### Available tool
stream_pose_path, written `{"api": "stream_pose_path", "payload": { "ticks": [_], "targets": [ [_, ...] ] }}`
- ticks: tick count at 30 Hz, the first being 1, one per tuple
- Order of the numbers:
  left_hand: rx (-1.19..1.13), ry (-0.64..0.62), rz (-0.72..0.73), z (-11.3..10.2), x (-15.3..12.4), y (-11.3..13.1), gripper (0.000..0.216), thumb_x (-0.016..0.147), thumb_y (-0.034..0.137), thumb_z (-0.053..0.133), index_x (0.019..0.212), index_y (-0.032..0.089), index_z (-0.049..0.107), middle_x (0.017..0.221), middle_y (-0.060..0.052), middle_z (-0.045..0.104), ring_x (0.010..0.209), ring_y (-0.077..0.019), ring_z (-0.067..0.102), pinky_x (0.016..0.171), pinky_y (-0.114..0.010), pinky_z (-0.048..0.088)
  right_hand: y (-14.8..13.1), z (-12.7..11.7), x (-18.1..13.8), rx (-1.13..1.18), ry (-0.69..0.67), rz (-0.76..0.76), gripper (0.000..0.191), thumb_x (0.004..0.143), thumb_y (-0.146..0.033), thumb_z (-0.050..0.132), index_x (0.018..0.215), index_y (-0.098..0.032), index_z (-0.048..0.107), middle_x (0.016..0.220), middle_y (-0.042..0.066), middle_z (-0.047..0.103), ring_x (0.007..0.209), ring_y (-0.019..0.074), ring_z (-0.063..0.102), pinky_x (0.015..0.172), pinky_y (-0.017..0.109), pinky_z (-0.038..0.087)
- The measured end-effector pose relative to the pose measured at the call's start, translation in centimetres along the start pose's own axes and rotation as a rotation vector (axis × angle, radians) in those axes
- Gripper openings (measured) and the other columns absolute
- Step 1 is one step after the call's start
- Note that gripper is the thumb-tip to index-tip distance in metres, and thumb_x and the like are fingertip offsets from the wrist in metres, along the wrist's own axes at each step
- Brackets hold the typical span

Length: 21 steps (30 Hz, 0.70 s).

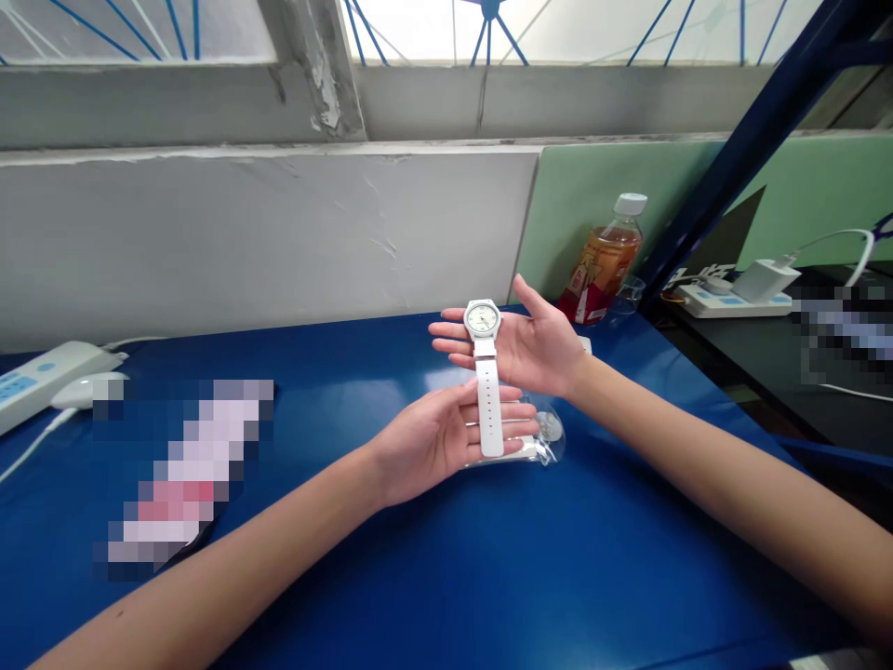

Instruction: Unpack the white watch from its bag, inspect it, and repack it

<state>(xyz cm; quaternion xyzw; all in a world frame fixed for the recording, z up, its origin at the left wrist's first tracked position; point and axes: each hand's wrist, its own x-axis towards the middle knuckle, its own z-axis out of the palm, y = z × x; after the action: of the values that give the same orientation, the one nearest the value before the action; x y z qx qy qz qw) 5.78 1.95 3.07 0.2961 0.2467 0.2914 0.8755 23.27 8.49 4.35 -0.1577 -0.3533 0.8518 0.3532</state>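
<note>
A white wristwatch (481,319) with a round pale dial is held up over the blue table, its strap hanging toward me. My left hand (446,428) holds the strap, which runs across its fingers; the thumb is at the strap's upper left edge. Behind the dial, my right hand (534,349) is open, palm up, with its fingers stretched out to the left and its thumb raised. Whether the dial presses on those fingers I cannot tell. Under my left fingers, a clear plastic package (551,430) lies on the table, partly hidden.
On the blue table (433,577), a blurred-out phone-like object (202,456) lies to the left, beside a white power strip (42,377). A bottle of orange drink (604,265) leans at the back right. Another power strip (732,302) is beyond the blue post (732,140).
</note>
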Motion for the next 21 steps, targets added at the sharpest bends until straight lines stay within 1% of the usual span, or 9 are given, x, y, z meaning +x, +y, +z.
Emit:
{"api": "stream_pose_path", "payload": {
  "ticks": [4, 8, 10, 12, 15, 18, 20, 21],
  "targets": [
    [0.04, -0.003, 0.006, -0.11, 0.11, -0.02, 0.038, 0.104, 0.026, 0.04, 0.119, 0.001, 0.064, 0.121, -0.024, 0.068, 0.112, -0.0316, 0.067, 0.104, -0.048, 0.043, 0.12, 0.15, -0.06, 0.009, -0.03, 0.004, 0.084, 0.096, -0.067, 0.011, 0.131, -0.003, 0.053, 0.136, 0.021, 0.06, 0.122, 0.029, 0.06, 0.111, 0.044, 0.037],
    [0.045, 0.036, -0.001, -0.06, 0.0, 0.04, 0.038, 0.104, 0.024, 0.037, 0.117, 0.001, 0.065, 0.121, -0.025, 0.067, 0.112, -0.0307, 0.067, 0.104, -0.047, 0.044, 0.26, 0.28, -0.11, 0.0, -0.039, -0.001, 0.083, 0.096, -0.068, 0.013, 0.133, -0.004, 0.05, 0.138, 0.021, 0.058, 0.124, 0.0292, 0.058, 0.112, 0.045, 0.036],
    [0.047, 0.054, 0.001, -0.04, -0.02, 0.01, 0.038, 0.104, 0.023, 0.037, 0.115, 0.001, 0.066, 0.12, -0.025, 0.068, 0.111, -0.0308, 0.067, 0.104, -0.048, 0.044, 0.33, 0.3, -0.13, -0.008, -0.041, -0.004, 0.077, 0.097, -0.062, 0.015, 0.134, -0.005, 0.05, 0.137, 0.02, 0.059, 0.124, 0.0286, 0.059, 0.113, 0.046, 0.035],
    [0.047, 0.069, 0.007, 0.01, -0.01, -0.02, 0.038, 0.104, 0.022, 0.037, 0.112, 0.001, 0.067, 0.116, -0.025, 0.069, 0.108, -0.0304, 0.069, 0.102, -0.047, 0.046, 0.38, 0.27, -0.12, -0.014, -0.041, -0.01, 0.066, 0.1, -0.051, 0.016, 0.134, -0.006, 0.05, 0.134, 0.019, 0.062, 0.123, 0.027, 0.059, 0.113, 0.046, 0.035],
    [0.038, 0.084, 0.011, 0.12, 0.01, 0.04, 0.038, 0.104, 0.021, 0.035, 0.106, 0.001, 0.067, 0.104, -0.022, 0.072, 0.095, -0.0276, 0.073, 0.092, -0.043, 0.053, 0.38, 0.15, -0.05, -0.02, -0.045, -0.016, 0.054, 0.102, -0.036, 0.018, 0.132, -0.007, 0.052, 0.13, 0.016, 0.065, 0.121, 0.0238, 0.061, 0.112, 0.043, 0.037],
    [0.015, 0.095, 0.01, 0.16, -0.01, 0.19, 0.039, 0.105, 0.021, 0.033, 0.1, 0.003, 0.067, 0.088, -0.016, 0.073, 0.072, -0.0198, 0.073, 0.074, -0.033, 0.057, 0.26, -0.02, 0.08, -0.025, -0.055, -0.007, 0.049, 0.104, -0.032, 0.022, 0.126, -0.008, 0.058, 0.124, 0.012, 0.069, 0.114, 0.0209, 0.065, 0.106, 0.038, 0.045],
    [0.008, 0.104, 0.02, 0.1, 0.01, 0.2, 0.038, 0.105, 0.022, 0.035, 0.098, 0.004, 0.067, 0.081, -0.012, 0.071, 0.063, -0.0154, 0.07, 0.066, -0.028, 0.056, 0.18, -0.13, 0.2, -0.03, -0.024, -0.013, 0.046, 0.105, -0.031, 0.025, 0.121, -0.008, 0.062, 0.113, 0.01, 0.073, 0.105, 0.018, 0.069, 0.098, 0.033, 0.051],
    [0.013, 0.107, 0.034, 0.04, 0.04, 0.15, 0.036, 0.105, 0.023, 0.037, 0.098, 0.005, 0.067, 0.08, -0.01, 0.07, 0.061, -0.0145, 0.069, 0.064, -0.027, 0.056, 0.17, -0.18, 0.27, -0.035, 0.009, -0.025, 0.044, 0.105, -0.031, 0.028, 0.117, -0.009, 0.065, 0.104, 0.009, 0.075, 0.098, 0.0162, 0.07, 0.094, 0.03, 0.053]
  ]
}}
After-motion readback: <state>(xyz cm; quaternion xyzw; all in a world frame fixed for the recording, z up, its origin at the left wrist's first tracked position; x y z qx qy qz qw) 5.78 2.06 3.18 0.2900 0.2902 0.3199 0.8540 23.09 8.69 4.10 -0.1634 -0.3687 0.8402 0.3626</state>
